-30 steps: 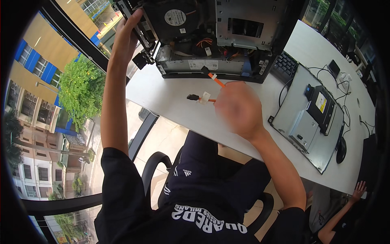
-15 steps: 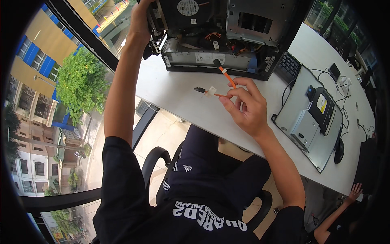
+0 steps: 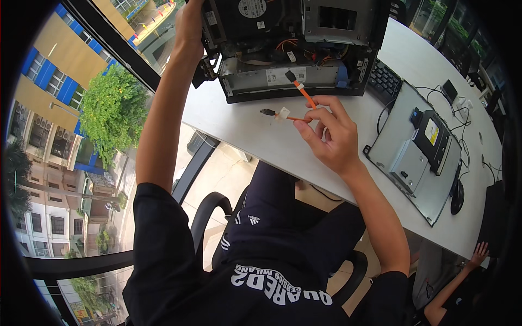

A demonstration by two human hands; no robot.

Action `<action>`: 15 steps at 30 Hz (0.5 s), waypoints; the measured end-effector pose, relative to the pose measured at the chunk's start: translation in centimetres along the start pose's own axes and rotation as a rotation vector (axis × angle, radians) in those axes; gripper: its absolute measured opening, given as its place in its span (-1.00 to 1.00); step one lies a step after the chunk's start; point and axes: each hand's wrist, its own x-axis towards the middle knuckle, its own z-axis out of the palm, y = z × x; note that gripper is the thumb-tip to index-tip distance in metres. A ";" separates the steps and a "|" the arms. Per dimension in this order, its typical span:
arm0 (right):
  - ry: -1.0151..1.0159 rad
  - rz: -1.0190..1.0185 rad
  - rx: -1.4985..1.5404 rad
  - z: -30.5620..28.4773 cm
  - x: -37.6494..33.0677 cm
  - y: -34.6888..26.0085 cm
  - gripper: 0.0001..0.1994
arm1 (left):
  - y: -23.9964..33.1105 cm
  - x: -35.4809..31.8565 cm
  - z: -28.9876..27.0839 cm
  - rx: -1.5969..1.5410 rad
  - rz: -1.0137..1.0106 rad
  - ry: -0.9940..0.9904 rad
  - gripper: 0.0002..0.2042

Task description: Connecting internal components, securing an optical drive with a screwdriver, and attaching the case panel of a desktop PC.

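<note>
A round white label [image 3: 252,7] sits on the black fan at the top of the open computer case [image 3: 296,49]. A long white rectangular label [image 3: 286,76] runs along the case's front lower edge. A small white tag [image 3: 283,113] is attached to the orange cable. A yellow-and-white rectangular label [image 3: 431,132] lies on the black drive, right side of the desk [image 3: 255,136].

The right hand [image 3: 330,138], a blur over the tabletop [image 3: 261,138] a second ago, is now steady and sits a little nearer the open computer case [image 3: 296,49]. Its grip on the orange cable [image 3: 305,98] now shows clearly, with both black connector ends free and spread apart.
</note>
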 end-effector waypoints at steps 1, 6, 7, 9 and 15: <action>0.003 0.004 0.000 0.1 0.1 0.0 -0.77 | 0.1 -0.2 0.0 -0.004 0.007 0.002 -0.55; 0.005 0.005 0.012 0.2 0.1 -0.1 -0.76 | 0.0 -0.5 -0.6 0.047 0.117 0.015 -0.55; 0.009 0.011 0.009 0.1 -0.1 0.0 -0.76 | 0.1 -0.5 -0.4 0.040 0.077 0.007 -0.55; -0.013 0.018 -0.025 -0.5 -0.3 0.3 -0.77 | -0.6 0.4 -0.3 0.027 0.034 -0.024 -0.54; 0.061 -0.073 -0.217 -1.8 -0.4 -0.1 -0.79 | -1.6 2.1 -2.5 -0.050 0.065 0.031 -0.57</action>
